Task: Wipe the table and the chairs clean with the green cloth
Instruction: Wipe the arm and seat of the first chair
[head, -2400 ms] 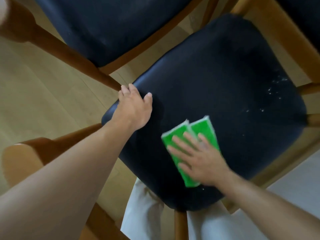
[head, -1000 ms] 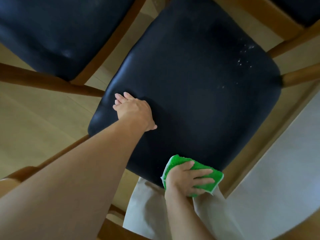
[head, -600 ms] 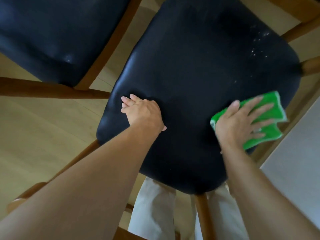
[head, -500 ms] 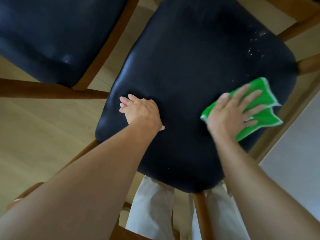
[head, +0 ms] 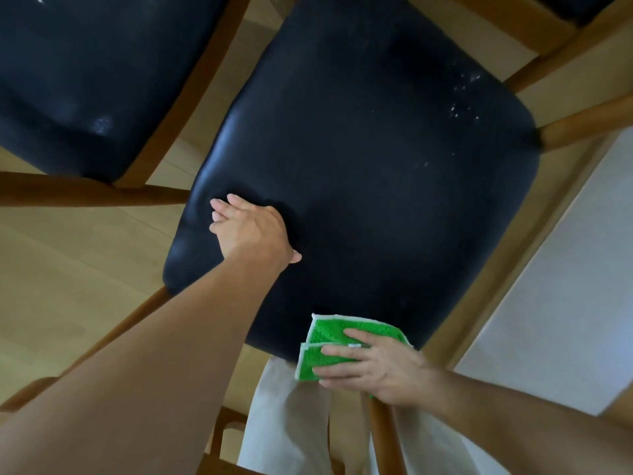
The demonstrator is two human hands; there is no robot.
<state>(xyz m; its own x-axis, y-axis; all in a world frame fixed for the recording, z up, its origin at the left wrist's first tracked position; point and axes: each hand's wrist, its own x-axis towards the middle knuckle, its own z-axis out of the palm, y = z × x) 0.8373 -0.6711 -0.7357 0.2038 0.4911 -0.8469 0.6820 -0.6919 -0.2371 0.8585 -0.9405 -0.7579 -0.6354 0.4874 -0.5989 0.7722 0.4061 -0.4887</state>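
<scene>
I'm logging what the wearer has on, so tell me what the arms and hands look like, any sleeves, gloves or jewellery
Both forearms are bare as far as the frame shows, with no sleeves in view. The left hand and right hand wear no gloves, and no rings, watch or bracelet are visible. Pale, off-white clothing shows below, over the legs.

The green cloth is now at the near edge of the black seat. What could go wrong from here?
1. The green cloth overhangs the near edge of the seat under the flat right hand, so it may slip off.
2. The white specks near the far corner may be missed.
3. Dirt pushed over the edge could land on the light trousers.
</scene>
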